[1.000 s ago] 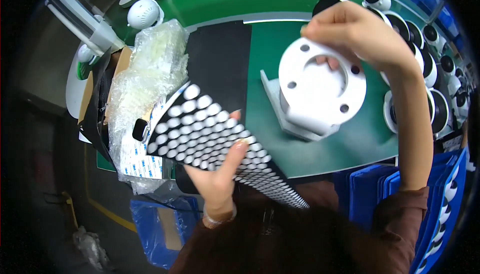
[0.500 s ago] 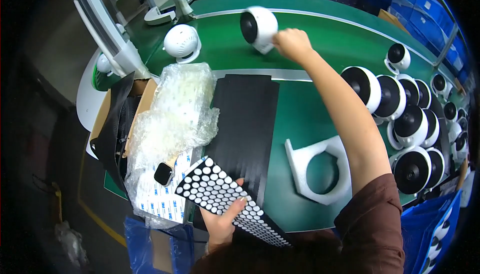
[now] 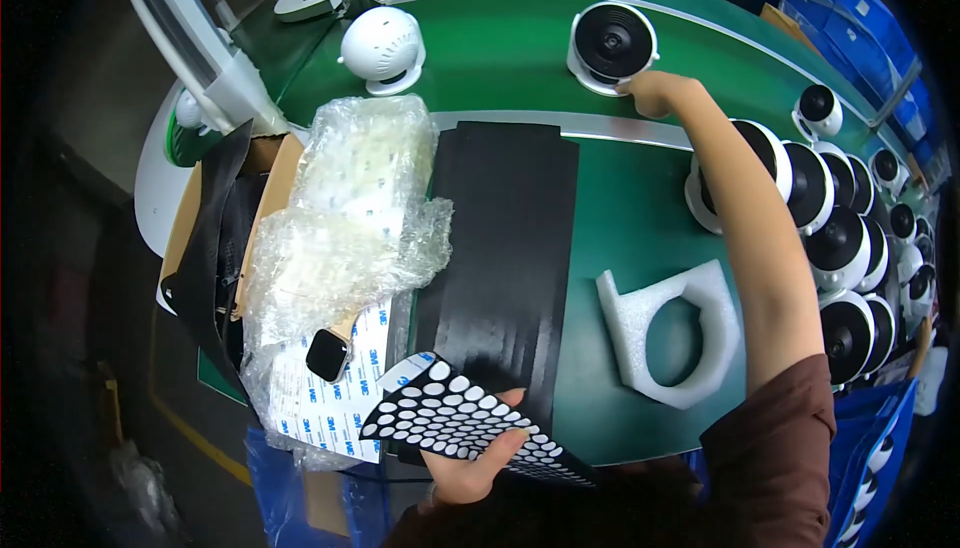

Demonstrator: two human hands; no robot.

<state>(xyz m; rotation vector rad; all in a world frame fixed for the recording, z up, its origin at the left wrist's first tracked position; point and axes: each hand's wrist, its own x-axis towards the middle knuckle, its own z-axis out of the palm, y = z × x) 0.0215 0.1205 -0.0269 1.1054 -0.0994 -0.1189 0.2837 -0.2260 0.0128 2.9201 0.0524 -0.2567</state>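
Note:
My left hand (image 3: 478, 460) grips a black sheet covered with several white round pads (image 3: 455, 420) near the front edge of the green table (image 3: 640, 208). My right hand (image 3: 655, 93) is stretched far out, its fingers resting at the base of a white round dome device (image 3: 612, 45) that stands on the far green strip. A white foam cradle (image 3: 672, 333) lies empty on the table, just left of my right forearm.
A black mat (image 3: 510, 248) lies in the table's middle. Crumpled bubble wrap (image 3: 345, 223) and a smartwatch (image 3: 328, 354) lie on the left over white backing sheets. Another white dome device (image 3: 382, 48) stands at the back. Several black-and-white dome devices (image 3: 835, 248) line the right edge.
My right hand carried the white dome device from above the foam cradle out to the far green strip and set it down. My left hand kept the pad sheet.

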